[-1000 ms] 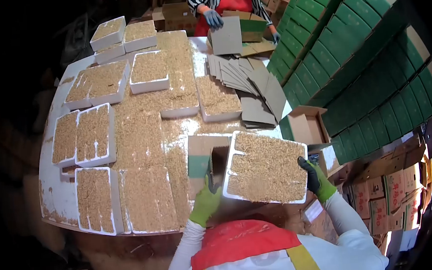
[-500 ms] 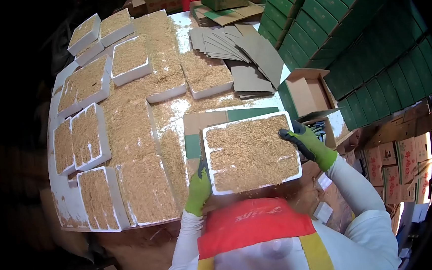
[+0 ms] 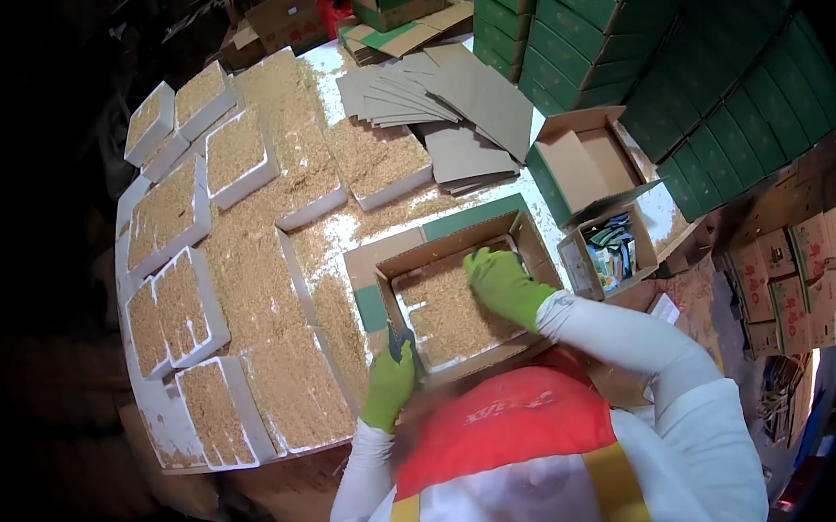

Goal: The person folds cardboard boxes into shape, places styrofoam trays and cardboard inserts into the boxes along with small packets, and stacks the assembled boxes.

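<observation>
A white foam tray of tan shavings (image 3: 444, 302) lies inside an open cardboard box (image 3: 463, 363) at the table's near edge. My left hand (image 3: 390, 378), in a green and dark glove, is at the box's left wall, its dark fingertips against the cardboard. Above the shavings, over the right part of the tray, is my right hand (image 3: 504, 286) in a green glove. Its fingers are bent downward and partly hidden, so any hold cannot be made out. The box's green and brown flaps (image 3: 473, 216) are folded outward.
Shavings-filled white trays (image 3: 239, 159) cover the table's left and middle. Grey cardboard sheets (image 3: 474, 152) lie beyond the box. To the right are an open empty box (image 3: 596, 166) and a small box of packets (image 3: 613, 249). Stacked green boxes (image 3: 596, 35) rise at the back right.
The tray held in both my hands has gone down into the cardboard box. My right hand has moved left from the tray's right edge to above the shavings. The view has shifted.
</observation>
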`<state>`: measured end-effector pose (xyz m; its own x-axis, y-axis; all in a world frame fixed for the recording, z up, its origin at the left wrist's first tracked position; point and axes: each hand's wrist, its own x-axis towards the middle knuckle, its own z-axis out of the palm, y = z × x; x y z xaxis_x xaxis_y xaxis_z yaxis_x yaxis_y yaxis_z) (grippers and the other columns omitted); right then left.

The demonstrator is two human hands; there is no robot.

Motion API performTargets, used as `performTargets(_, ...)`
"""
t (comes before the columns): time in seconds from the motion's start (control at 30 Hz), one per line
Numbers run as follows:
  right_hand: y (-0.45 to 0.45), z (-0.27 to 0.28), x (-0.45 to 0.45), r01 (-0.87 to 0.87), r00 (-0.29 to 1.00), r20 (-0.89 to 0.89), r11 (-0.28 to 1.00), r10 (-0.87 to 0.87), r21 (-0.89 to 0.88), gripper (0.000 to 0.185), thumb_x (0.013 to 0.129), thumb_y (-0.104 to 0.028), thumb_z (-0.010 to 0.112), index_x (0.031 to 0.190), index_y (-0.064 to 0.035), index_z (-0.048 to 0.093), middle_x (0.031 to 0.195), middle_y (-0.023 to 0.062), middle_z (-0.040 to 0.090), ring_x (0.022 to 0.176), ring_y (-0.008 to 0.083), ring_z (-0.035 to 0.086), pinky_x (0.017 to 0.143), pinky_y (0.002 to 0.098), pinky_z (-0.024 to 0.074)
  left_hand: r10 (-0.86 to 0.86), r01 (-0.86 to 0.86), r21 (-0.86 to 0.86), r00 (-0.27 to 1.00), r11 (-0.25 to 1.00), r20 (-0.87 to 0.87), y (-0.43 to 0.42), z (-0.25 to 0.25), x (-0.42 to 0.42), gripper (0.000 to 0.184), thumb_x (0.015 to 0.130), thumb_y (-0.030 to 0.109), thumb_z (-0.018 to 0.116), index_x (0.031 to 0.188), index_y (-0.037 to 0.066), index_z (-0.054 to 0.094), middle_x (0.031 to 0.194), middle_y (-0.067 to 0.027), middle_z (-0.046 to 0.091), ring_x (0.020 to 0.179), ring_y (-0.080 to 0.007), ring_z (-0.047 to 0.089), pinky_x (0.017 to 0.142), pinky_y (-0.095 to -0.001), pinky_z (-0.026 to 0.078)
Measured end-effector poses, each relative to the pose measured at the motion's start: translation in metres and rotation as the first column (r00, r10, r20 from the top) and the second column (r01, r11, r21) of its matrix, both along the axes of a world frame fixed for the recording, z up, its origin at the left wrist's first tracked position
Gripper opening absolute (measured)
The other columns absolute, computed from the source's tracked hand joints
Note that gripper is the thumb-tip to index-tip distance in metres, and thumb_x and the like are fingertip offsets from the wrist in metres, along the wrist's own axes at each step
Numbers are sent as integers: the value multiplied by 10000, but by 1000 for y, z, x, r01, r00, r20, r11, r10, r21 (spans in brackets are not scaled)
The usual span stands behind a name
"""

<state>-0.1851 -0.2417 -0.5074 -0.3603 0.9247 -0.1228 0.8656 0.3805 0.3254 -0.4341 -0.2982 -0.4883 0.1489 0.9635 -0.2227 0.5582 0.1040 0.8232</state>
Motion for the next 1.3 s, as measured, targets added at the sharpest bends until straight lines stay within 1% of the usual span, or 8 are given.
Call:
performTargets(0.13,-13,38,-28,-206,969,-210,900,131,-385,819,798,-430,702,1482,-138,357,1450,226,399,1297,440,417,1033,569,358,-164,133,-147,961,980,-221,48,14,-15,566,930,336,602,1349,-32,504,1022,-246,678,935,-401,657,816,-436,512)
performTargets(0.3,-33,4,-20,-150,849,-528,969,25,-194,644,819,-386,673,1355,-74,499,1407,212,440,1264,442,427,1013,557,356,-162,320,514,931,796,-328,155,61,80,501,843,364,697,1203,31,594,1186,-162,623,1072,-354,603,922,-428,483)
performTargets(0.57,-91,71,117,147,223,-974,989,-32,1,330,837,-221,691,1140,-98,645,1151,98,628,1015,294,605,889,403,477,-234,832,236,393,501,-889,308,-66,238,1012,739,479,757,1481,-24,286,1464,-278,372,1322,-416,402,1126,-451,316)
performTargets(0.73,-135,58,213,657,-9,-893,670,-450,-345,288,752,-111,757,1027,-71,681,1015,107,649,899,308,629,764,395,520,-442,853,-11,260,522,-859,316,-92,242,781,783,305,731,1429,27,391,1418,-216,467,1263,-385,484,1034,-433,430)
performTargets(0.93,-64,-6,238,756,571,-559,650,-602,72,401,804,-409,723,1086,-129,677,1114,132,576,1030,322,564,871,447,451,-510,848,162,444,505,-737,314,-55,226,510,816,196,667,1315,176,569,1392,-120,526,1235,-333,516,1009,-426,449)
performTargets(1.13,-62,-20,233,668,585,-570,741,-577,-65,552,721,-326,800,1169,-62,615,1220,147,523,1101,361,506,945,490,387,-352,646,563,758,515,-549,262,4,187,297,826,89,628,1117,136,664,1242,-91,613,1133,-318,561,958,-433,449)
performTargets(1.23,-75,-43,244,729,366,-818,683,-444,-44,513,706,-205,805,1157,-56,610,1204,146,548,1145,350,493,990,484,382,-358,611,526,784,592,-507,252,0,151,356,813,84,666,1169,106,650,1253,-98,610,1146,-308,569,973,-419,458)
performTargets(1.3,-80,-41,248,665,-419,-901,638,-109,-387,352,840,-32,678,1178,-18,578,1138,93,600,1098,186,569,948,325,471,-325,594,511,789,621,-521,246,-11,139,341,820,109,682,1160,98,651,1221,-99,618,1121,-307,575,952,-413,466)
